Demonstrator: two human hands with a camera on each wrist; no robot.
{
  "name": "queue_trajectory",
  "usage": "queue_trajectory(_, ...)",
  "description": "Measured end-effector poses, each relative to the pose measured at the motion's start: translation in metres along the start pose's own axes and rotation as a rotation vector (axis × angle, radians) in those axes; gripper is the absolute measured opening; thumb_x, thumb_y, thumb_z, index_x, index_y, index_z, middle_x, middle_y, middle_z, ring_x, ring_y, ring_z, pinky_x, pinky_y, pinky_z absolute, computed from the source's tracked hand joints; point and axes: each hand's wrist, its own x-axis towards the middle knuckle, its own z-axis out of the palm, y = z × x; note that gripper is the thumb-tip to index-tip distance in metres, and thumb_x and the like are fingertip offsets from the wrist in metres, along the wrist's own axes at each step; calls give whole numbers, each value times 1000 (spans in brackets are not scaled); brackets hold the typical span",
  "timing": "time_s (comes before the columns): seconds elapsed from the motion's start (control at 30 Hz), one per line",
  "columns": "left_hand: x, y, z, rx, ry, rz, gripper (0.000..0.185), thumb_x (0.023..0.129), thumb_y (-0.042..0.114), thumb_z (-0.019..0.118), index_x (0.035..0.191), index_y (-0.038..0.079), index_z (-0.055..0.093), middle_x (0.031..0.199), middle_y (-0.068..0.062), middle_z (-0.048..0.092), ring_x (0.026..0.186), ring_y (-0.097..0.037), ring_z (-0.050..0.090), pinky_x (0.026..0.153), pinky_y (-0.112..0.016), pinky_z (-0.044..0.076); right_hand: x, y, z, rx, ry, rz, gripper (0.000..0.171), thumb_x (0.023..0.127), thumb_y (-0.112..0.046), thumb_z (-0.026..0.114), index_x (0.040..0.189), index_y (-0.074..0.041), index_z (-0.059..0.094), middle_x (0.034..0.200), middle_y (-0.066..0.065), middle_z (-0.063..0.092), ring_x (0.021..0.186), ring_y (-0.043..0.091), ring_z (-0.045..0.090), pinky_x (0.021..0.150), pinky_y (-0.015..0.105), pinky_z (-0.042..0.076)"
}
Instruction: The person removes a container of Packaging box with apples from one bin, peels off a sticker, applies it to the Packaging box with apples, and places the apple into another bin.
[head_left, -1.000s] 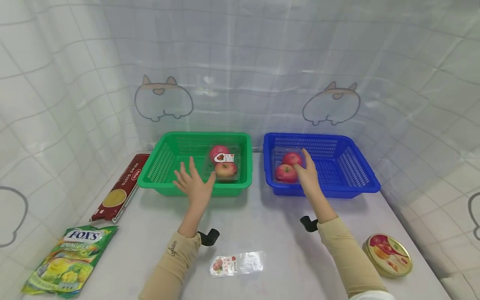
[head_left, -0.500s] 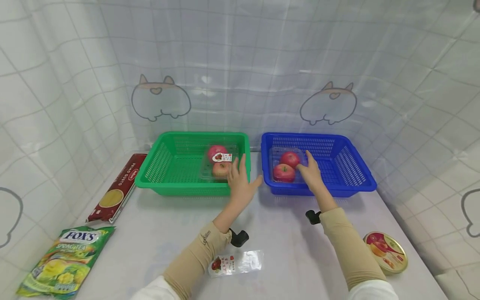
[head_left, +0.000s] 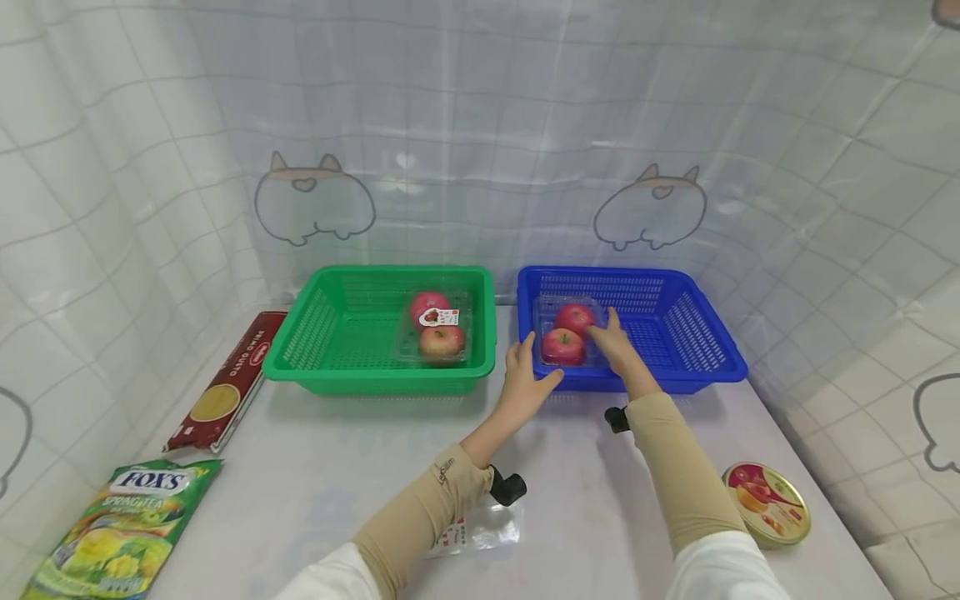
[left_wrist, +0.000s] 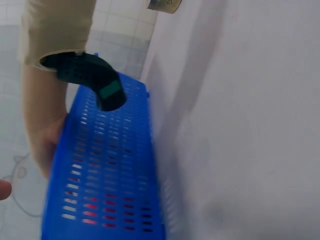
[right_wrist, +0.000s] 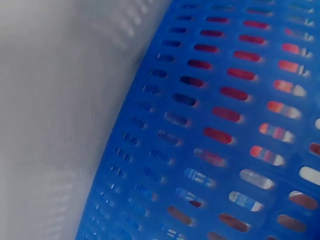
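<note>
— Where is the apple pack right now?

— The clear clamshell (head_left: 564,332) with two red apples sits in the left end of the blue basket (head_left: 697,360). My right hand (head_left: 617,343) is over the near rim and inside, fingers lying against the pack's right side beside the rear apple; whether that grip has closed on the plastic, I cannot tell from here.

— And your left?

— My left hand (head_left: 525,379) is just outside the basket's near left corner, fingers relaxed and spread, thumb toward the wall, holding nothing.

— So which step is this?

— I judge it to be getting both hands onto the pack. The next move calls for my left to clear the rim and meet the clamshell's left side, so the thin, slippery shell is squeezed evenly rather than crushed.

— What does it all feel like?

— Probably rigid slotted plastic for the basket, flimsy glossy film for the shell, round firm fruit inside.

— Anything around?

— A green basket (head_left: 315,354) with a second apple pack (head_left: 437,330) stands just left on the smooth white tabletop (head_left: 315,467), apart from the blue one.
</note>
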Motion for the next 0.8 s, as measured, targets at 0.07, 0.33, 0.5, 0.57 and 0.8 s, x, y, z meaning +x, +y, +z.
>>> queue_trajectory(0.07, 3, -4, 3, -36, -3, -39, 76, 87, 25, 59, 148, 10, 16, 148, -25, 12, 130, -44, 29, 100, -56, 33, 3, 1, 1, 9, -16, 25, 74, 98, -24, 35, 145, -11, -21, 150, 24, -17, 136, 42, -13, 107, 60, 8)
queue_trajectory(0.33, 14, -15, 9, -107, 31, -106, 73, 88, 25, 57, 147, 8, 17, 148, -20, 24, 133, -37, 29, 104, -52, 30, 93, 63, -2, 84, -64, 27, 84, 92, -38, 50, 148, -24, -10, 155, 12, -7, 140, 33, -4, 110, 53, 8)
queue_trajectory(0.5, 15, -18, 10, -126, 20, -119, 71, 89, 24, 55, 147, 8, 17, 149, -17, 26, 133, -35, 29, 105, -50, 29, 152, 110, -8, 137, -93, 10, 76, 94, -26, 49, 149, -28, -3, 155, 8, -3, 140, 31, 3, 109, 51, 17)
queue_trajectory(0.57, 16, -18, 11, -121, 18, -114, 70, 90, 22, 54, 147, 8, 17, 149, -17, 25, 133, -35, 29, 105, -50, 29, 166, 122, -10, 149, -95, -14, 73, 94, -21, 48, 150, -26, 2, 155, 11, -1, 140, 34, 5, 108, 50, 21)
queue_trajectory(0.8, 20, -21, 13, -129, -3, -101, 69, 91, 19, 52, 148, 9, 15, 149, -18, 24, 134, -35, 28, 105, -50, 29, 172, 128, -21, 190, -65, 18, 63, 96, -19, 47, 149, -30, 14, 152, 12, 16, 130, 30, 32, 93, 42, 42)
